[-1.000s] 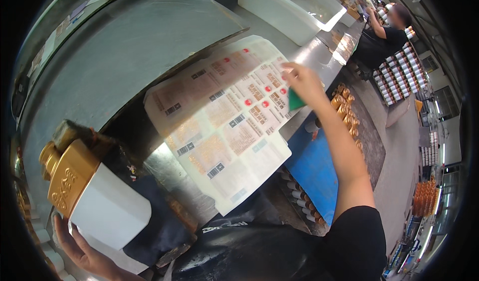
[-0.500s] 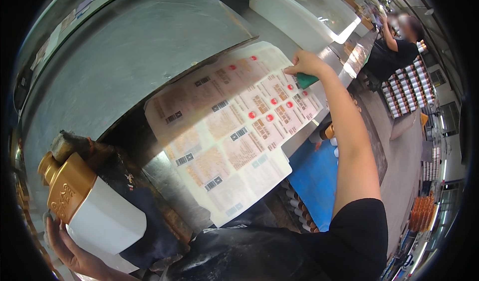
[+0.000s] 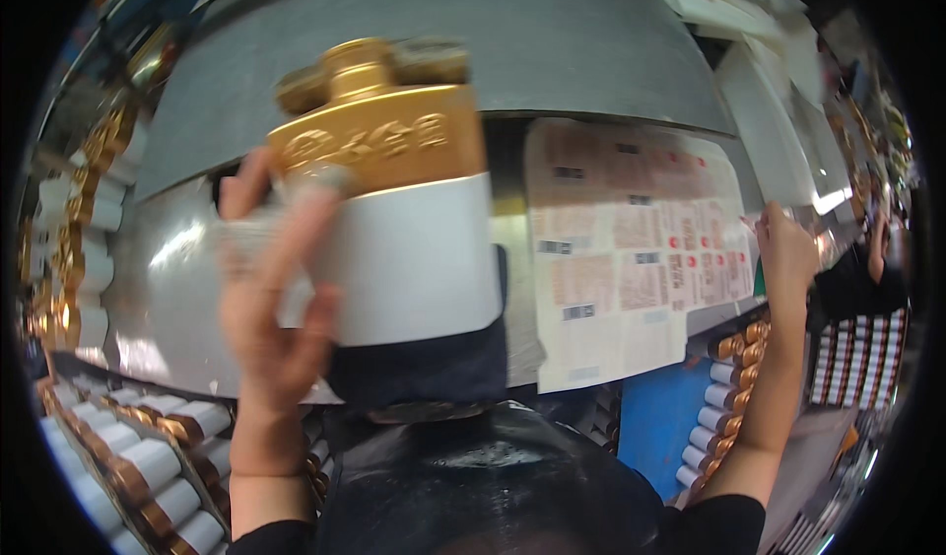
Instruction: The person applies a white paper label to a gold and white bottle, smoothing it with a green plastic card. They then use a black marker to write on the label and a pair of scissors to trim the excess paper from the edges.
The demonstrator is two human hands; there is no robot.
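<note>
A large bottle [image 3: 409,269] with a white body and a gold, embossed shoulder lies in front of me, neck pointing away. Its neck rests on a worn brown roll [image 3: 431,62], and a dark cloth [image 3: 424,363] shows under its base. My left hand [image 3: 281,304], smeared by motion, is at the bottle's left side with fingers apart; a pale blur between them cannot be made out. To the right lies a printed decal sheet [image 3: 601,343] with red dots and small dark codes. At its right edge, my right hand [image 3: 788,254] is closed around a flat green scraper [image 3: 760,281], mostly hidden.
Grey metal tabletop [image 3: 552,42] spans the far side. A white tub [image 3: 774,131] stands beyond the sheet. Crates of white-and-gold bottles [image 3: 138,451] are at the lower left, others [image 3: 729,407] beside a blue board [image 3: 650,427]. Another person [image 3: 867,269] is at the far right.
My view has swung left, so the bottle now appears near the middle and the sheet to the right. My left hand has moved from the bottle's shoulder to over its left side.
</note>
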